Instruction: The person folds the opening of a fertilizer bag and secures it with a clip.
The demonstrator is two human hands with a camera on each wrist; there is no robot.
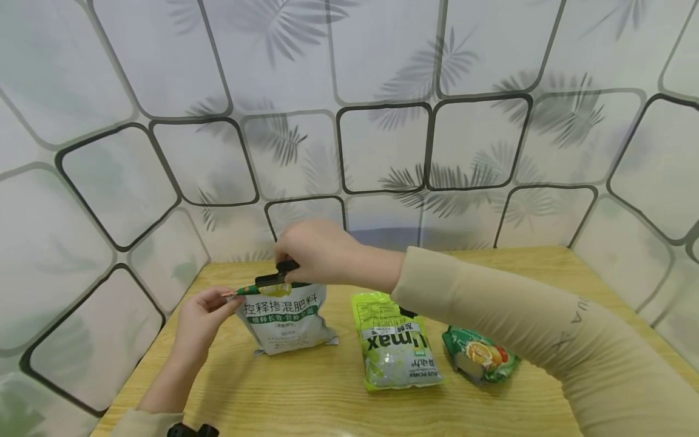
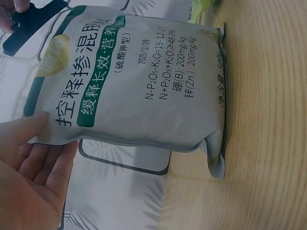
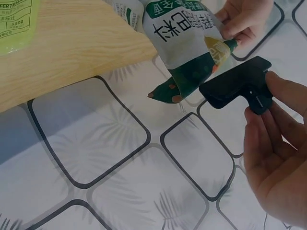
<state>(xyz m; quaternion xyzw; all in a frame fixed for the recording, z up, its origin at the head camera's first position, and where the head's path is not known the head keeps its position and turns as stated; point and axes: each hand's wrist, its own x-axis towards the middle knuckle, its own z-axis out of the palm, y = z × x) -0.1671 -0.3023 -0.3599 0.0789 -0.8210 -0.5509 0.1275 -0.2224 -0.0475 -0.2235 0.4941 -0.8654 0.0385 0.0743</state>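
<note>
Right hand (image 1: 317, 252), thumb and fingers closed in a pinch: one black clip (image 3: 235, 82), held right by the top edge of one white bag (image 2: 134, 86); contact unclear. Left hand (image 1: 199, 321) pinches a top corner of that bag, which stands upright on the table (image 1: 273, 388). To its right, two more: one yellow-green bag (image 1: 398, 358), then one green bag (image 1: 483, 358) with printed fruit.
</note>
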